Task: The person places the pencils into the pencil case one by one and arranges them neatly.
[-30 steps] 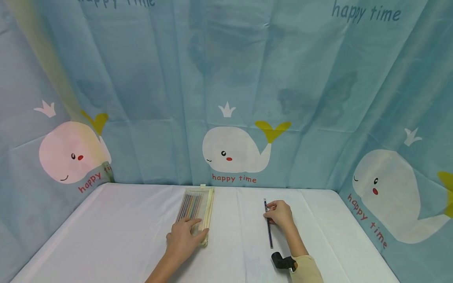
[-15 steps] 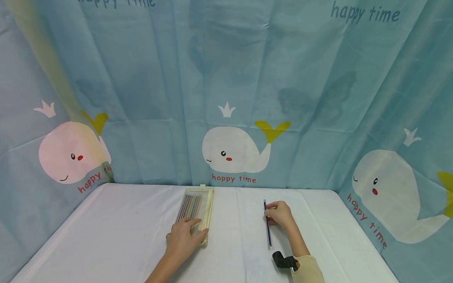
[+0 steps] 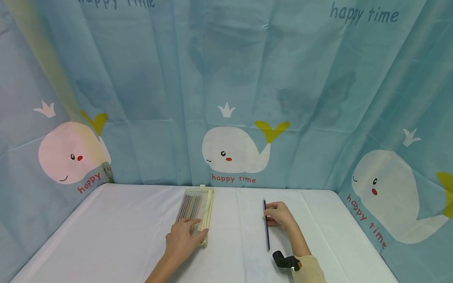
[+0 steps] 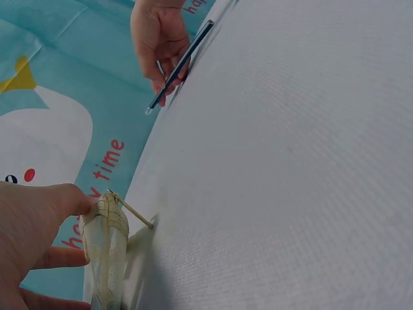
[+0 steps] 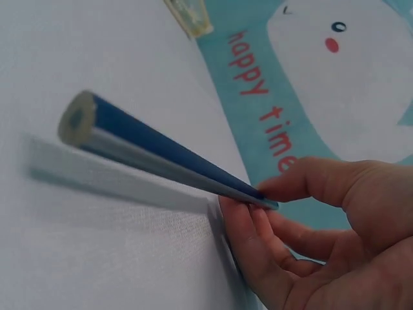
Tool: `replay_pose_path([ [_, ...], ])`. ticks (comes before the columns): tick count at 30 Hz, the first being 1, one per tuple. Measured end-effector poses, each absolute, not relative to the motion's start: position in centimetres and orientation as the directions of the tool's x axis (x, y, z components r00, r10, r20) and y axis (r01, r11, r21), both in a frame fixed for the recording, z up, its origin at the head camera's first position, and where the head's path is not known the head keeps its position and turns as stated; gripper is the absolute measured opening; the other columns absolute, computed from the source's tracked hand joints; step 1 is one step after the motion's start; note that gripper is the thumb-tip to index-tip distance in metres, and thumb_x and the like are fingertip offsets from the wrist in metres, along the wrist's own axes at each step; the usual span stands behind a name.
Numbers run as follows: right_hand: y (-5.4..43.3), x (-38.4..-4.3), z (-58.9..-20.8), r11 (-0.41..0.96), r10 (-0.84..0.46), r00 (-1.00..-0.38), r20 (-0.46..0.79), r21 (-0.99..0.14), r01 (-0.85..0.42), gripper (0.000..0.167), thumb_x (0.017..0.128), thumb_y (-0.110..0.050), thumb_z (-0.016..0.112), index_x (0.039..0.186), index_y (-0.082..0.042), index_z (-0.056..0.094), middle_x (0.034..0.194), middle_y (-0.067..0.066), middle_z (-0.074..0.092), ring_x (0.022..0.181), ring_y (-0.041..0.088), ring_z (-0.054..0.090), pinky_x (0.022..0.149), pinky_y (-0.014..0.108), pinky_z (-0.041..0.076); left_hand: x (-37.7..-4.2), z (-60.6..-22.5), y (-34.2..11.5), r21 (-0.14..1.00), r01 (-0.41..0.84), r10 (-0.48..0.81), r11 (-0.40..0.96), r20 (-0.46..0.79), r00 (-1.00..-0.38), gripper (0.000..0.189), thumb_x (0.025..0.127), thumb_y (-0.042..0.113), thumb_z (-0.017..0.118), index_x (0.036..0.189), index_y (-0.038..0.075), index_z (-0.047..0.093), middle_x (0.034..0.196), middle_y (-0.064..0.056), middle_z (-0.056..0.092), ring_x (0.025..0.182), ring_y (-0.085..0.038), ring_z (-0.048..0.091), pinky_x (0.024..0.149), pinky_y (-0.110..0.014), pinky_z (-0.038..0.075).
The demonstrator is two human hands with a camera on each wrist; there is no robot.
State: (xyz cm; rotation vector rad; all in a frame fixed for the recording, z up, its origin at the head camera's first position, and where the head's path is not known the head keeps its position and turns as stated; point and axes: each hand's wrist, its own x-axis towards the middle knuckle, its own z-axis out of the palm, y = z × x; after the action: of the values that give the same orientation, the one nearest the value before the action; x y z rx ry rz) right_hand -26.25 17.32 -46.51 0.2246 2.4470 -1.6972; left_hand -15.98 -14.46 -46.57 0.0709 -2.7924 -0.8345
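Observation:
A blue coloured pencil (image 3: 266, 226) is pinched between the thumb and fingers of my right hand (image 3: 279, 215), over the right half of the table. In the right wrist view the pencil (image 5: 164, 152) shows a flat, unsharpened end with a blue core, raised above the cloth with its shadow beneath. My left hand (image 3: 185, 236) rests with straight, spread fingers on the near part of a see-through pencil case (image 3: 203, 204) with a pale yellow edge. Several coloured pencils (image 3: 189, 206) lie inside it. In the left wrist view a cord (image 4: 137, 214) sticks out from the case's zip end.
A white cloth (image 3: 237, 251) covers the table. Behind it and at both sides hangs a blue curtain (image 3: 155, 153) with whale prints. A black wrist mount (image 3: 284, 260) sits at my right sleeve (image 3: 308, 269).
My right hand has shifted the pencil slightly to the left and changed its tilt a little. My left hand and the pencil case have stayed in place.

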Motion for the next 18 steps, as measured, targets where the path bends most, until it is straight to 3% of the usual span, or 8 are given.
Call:
replay_pose_path([
  [12,17.01,-26.41,-46.41,0.243,-0.007,-0.984,-0.178,-0.955,0.171,0.046,0.092,0.004,0.071,0.136,0.014,0.059,0.101,0.017,0.072,0.074,0.014,0.068,0.062,0.028,0.060,-16.14,-46.66,-14.62,0.543,0.028,-0.105,0.839,0.214,-0.971,0.041,0.085,0.043,0.086,0.116,0.016,0.082,0.121,-0.019,0.071,0.108,-0.046,0.068,0.068,-0.069,0.053],
  [18,16.57,-26.18,-46.01,0.249,-0.007,-0.991,-0.134,-0.960,0.128,0.045,0.095,0.003,0.071,0.137,0.012,0.060,0.105,0.021,0.070,0.082,0.020,0.073,0.068,0.034,0.064,-16.12,-46.59,-14.60,0.547,0.024,-0.104,0.837,0.201,-0.974,0.042,0.085,0.044,0.086,0.117,0.016,0.082,0.121,-0.018,0.071,0.108,-0.045,0.068,0.069,-0.069,0.053],
])
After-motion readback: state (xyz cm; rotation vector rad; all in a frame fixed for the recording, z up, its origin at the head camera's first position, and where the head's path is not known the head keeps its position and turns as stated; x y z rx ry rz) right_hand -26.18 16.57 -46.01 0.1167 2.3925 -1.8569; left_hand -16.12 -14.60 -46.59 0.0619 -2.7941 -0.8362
